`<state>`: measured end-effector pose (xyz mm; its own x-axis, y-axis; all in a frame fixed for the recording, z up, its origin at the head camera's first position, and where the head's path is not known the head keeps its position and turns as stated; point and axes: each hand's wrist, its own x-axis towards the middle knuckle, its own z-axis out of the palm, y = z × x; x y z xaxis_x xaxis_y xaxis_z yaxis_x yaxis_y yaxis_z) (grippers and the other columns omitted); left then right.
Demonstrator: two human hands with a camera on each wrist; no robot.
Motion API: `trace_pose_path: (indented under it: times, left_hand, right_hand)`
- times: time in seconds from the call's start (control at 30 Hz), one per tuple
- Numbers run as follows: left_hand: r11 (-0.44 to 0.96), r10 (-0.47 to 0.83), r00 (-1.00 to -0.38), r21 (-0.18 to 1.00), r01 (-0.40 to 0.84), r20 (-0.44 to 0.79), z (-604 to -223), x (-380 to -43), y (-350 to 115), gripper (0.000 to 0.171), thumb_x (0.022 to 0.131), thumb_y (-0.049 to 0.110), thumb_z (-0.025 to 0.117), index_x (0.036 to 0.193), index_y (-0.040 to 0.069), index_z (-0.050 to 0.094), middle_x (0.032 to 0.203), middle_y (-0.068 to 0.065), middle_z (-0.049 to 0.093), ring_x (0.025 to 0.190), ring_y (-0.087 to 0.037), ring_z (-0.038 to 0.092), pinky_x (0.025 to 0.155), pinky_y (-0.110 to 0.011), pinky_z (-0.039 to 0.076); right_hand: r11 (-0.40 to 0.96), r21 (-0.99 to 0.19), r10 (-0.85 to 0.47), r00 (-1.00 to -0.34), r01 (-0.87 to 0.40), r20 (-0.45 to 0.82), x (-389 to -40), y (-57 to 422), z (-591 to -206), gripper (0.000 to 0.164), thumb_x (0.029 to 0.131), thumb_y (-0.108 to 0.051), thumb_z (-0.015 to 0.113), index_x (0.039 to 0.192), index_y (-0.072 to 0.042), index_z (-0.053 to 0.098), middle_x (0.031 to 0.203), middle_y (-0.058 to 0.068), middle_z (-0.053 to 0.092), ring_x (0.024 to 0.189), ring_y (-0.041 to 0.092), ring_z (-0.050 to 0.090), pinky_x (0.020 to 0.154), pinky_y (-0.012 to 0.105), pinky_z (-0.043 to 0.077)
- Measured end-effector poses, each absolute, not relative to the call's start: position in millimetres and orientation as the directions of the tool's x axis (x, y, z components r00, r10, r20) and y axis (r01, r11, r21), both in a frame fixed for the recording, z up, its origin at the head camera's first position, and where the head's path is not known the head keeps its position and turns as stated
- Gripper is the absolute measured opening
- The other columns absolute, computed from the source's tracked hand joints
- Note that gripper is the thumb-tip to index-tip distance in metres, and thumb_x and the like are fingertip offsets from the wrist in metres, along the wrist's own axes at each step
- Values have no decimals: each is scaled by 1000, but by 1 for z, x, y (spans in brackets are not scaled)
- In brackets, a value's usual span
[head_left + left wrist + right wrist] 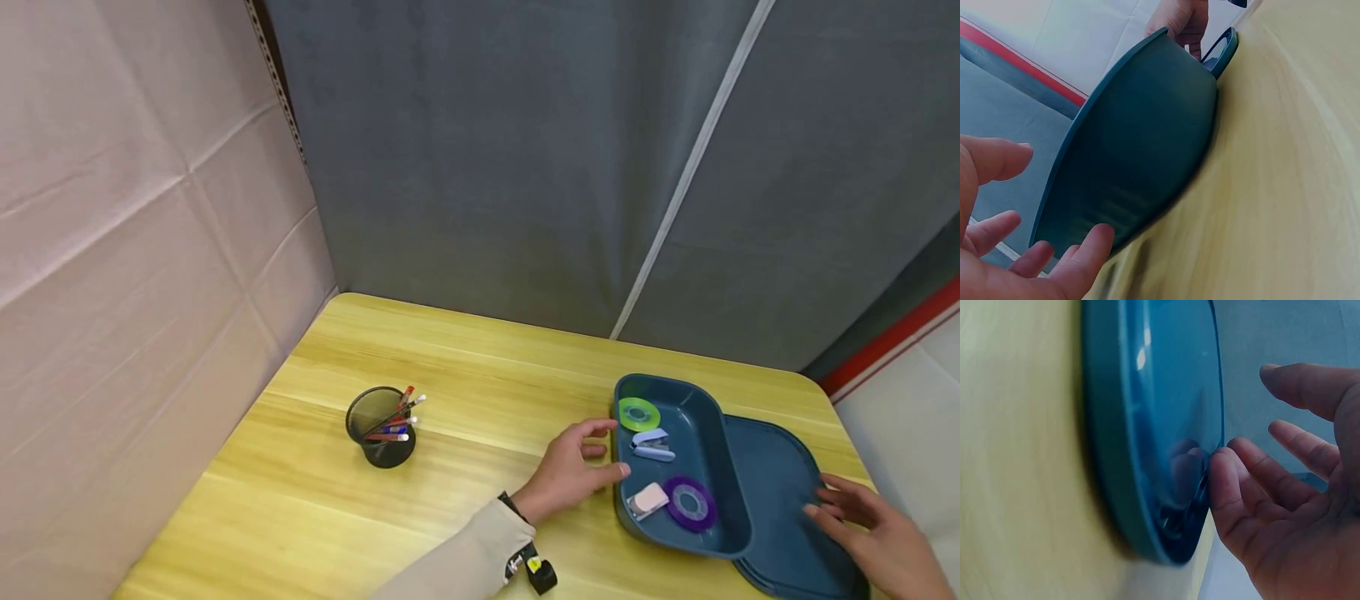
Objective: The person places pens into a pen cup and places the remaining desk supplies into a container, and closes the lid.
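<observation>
A dark blue open box point(720, 467) stands at the right of the table. Inside lie a green tape roll point(639, 414), a pale lavender stapler point(652, 445), a purple tape roll point(691, 504) and a small pink-and-white block point(648, 500). At the box's left wall is my left hand point(570, 468), fingers spread and thumb apart, fingertips right at the wall in the left wrist view. A flat blue lid point(783, 500) lies to the right, its left part hidden by the box. My right hand point(873, 525) is at its right edge, fingertips beside the rim, fingers loosely bent.
A black mesh pen holder point(388, 452) with several pens and pencils leans to one side in view at the left of the wooden table point(480, 392). A grey curtain point(480, 167) hangs behind the far edge, and a pale cloth wall point(150, 250) borders the left.
</observation>
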<state>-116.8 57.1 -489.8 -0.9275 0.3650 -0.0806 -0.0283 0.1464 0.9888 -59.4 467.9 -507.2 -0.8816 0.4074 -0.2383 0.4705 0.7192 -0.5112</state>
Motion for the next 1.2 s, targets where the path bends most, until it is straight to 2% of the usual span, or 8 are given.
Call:
trace_pose_path:
  times: [0.13, 0.3, 0.5, 0.7, 0.97, 1.2]
  left_hand:
    - [144, 369, -927, 989, -21, -74, -492, -115, 59, 59, 89, 24, 88, 143, 27, 64, 146, 6, 64, 125, -22, 68, 97, -26, 59]
    - [137, 365, -927, 990, -34, -82, -493, -113, 61, 59, 88, 21, 88, 142, 25, 65, 142, 14, 64, 124, -19, 69, 94, -22, 59]
    - [129, 368, -925, 990, -54, -98, -494, -111, 61, 58, 87, 18, 88, 140, 24, 66, 141, 13, 65, 123, -18, 69, 89, -19, 58]
    - [111, 373, -921, 991, -79, -116, -495, -110, 62, 57, 87, 15, 88, 139, 24, 66, 139, 9, 67, 122, -17, 70, 88, -19, 59]
    - [93, 406, -907, 992, -80, -111, -495, -111, 63, 59, 89, 11, 85, 143, 23, 65, 145, 0, 66, 126, -16, 68, 91, -20, 59]
    - [104, 422, -900, 992, -70, -108, -495, -112, 64, 59, 90, 9, 83, 144, 23, 65, 148, -3, 64, 130, -18, 66, 94, -20, 59]
  right_hand:
    - [687, -509, 446, -854, 519, -268, -60, 478, -517, 85, 99, -34, 77, 157, 11, 34, 141, 43, 49, 113, 50, 56, 75, 47, 58]
    - [665, -504, 484, -832, 552, -272, -61, 483, -523, 85, 98, -29, 78, 159, 9, 32, 144, 42, 45, 116, 52, 52, 82, 54, 56]
    - [660, -501, 509, -823, 561, -252, -59, 488, -527, 80, 99, -22, 77, 157, 10, 34, 145, 42, 44, 116, 52, 51, 83, 57, 53]
    - [658, -497, 505, -821, 565, -265, -57, 490, -527, 80, 98, -19, 78, 157, 12, 32, 144, 44, 42, 116, 56, 51, 82, 57, 54]
    - [715, -451, 482, -844, 534, -234, -51, 481, -513, 62, 99, -7, 70, 148, 16, 41, 128, 47, 53, 110, 57, 57, 72, 51, 57]
    - [748, -385, 476, -841, 540, -256, -52, 480, -513, 54, 98, -3, 69, 142, 17, 45, 108, 37, 59, 99, 49, 59, 73, 51, 55]
